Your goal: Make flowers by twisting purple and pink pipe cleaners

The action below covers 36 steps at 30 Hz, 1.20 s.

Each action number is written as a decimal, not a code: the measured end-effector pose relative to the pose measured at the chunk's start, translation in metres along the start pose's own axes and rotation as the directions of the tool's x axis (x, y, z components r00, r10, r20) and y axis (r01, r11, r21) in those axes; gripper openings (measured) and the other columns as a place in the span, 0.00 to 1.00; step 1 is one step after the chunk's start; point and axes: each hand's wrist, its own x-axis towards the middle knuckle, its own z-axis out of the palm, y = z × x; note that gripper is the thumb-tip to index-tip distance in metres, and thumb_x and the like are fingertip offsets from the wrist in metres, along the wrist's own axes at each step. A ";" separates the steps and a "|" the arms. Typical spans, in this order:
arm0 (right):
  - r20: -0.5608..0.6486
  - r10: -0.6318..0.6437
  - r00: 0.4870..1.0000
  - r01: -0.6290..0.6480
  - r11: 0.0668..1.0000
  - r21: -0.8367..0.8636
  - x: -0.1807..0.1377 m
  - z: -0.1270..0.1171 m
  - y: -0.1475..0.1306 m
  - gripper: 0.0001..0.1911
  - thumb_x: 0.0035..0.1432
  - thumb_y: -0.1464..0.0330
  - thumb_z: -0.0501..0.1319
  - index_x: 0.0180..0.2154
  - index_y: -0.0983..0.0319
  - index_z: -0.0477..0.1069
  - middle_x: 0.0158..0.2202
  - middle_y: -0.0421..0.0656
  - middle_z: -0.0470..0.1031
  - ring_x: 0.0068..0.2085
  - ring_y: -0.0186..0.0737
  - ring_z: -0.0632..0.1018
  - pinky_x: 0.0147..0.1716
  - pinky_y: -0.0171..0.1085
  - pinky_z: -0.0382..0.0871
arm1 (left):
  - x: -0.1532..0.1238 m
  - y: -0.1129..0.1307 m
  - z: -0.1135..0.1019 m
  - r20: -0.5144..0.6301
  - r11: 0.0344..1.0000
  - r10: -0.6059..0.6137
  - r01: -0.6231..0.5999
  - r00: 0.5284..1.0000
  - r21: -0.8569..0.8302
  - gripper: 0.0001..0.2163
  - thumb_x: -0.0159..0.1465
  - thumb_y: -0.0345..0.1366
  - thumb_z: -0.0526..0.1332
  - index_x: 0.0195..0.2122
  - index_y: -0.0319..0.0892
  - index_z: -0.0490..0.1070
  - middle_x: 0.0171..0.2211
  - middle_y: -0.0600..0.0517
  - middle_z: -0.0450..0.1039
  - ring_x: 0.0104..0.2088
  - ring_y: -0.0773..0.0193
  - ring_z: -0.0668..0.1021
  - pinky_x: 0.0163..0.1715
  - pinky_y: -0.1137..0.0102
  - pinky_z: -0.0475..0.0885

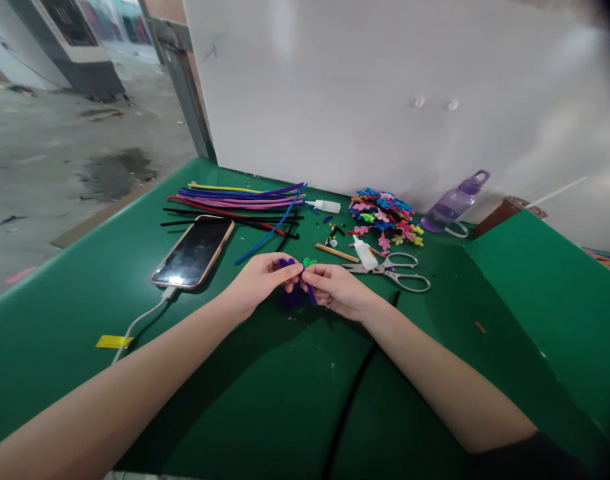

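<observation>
A purple pipe cleaner (311,295) is pinched between my two hands over the middle of the green table. My left hand (263,279) grips its looped part, with purple loops showing above the fingertips. My right hand (337,288) is closed on it from the other side, and a straight end pokes down below the fingers. Just behind the fingertips a green looped piece (309,262) shows; I cannot tell whether it is held or lies on the table. Scissors (389,270) with grey handles lie just beyond my right hand, touching a small white glue bottle (365,253).
Loose pipe cleaners (245,200) in several colours lie at the back left, near a phone (195,252) on a charging cable (139,319). Colourful looped pieces (385,217) are piled at the back right, beside a purple water bottle (452,203). A wooden stick (337,252) lies between.
</observation>
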 end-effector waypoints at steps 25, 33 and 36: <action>0.092 -0.581 0.809 0.259 0.211 -0.943 -0.008 0.008 0.004 0.11 0.58 0.64 0.55 0.28 0.60 0.70 0.28 0.42 0.66 0.30 0.35 0.66 0.30 0.36 0.56 | 0.003 -0.013 0.000 -0.053 0.921 -0.257 0.228 0.965 -0.317 0.10 0.53 0.35 0.65 0.20 0.36 0.67 0.18 0.57 0.64 0.16 0.77 0.61 0.22 0.74 0.61; -0.092 -0.148 0.985 0.133 0.980 -0.151 -0.002 -0.001 -0.005 0.14 0.50 0.58 0.63 0.26 0.62 0.67 0.18 0.32 0.50 0.19 0.26 0.49 0.17 0.31 0.42 | 0.001 0.004 -0.003 0.009 0.947 -0.004 0.007 1.000 -0.321 0.14 0.56 0.43 0.62 0.38 0.38 0.72 0.34 0.49 0.73 0.30 0.67 0.74 0.36 0.68 0.68; 0.062 -0.016 0.998 0.009 0.993 0.117 -0.004 -0.002 -0.005 0.12 0.50 0.61 0.63 0.26 0.63 0.66 0.19 0.32 0.46 0.20 0.26 0.44 0.16 0.30 0.38 | 0.001 -0.001 -0.002 0.031 0.968 0.032 -0.023 0.999 -0.251 0.11 0.54 0.38 0.65 0.36 0.38 0.73 0.33 0.50 0.74 0.33 0.66 0.74 0.40 0.68 0.68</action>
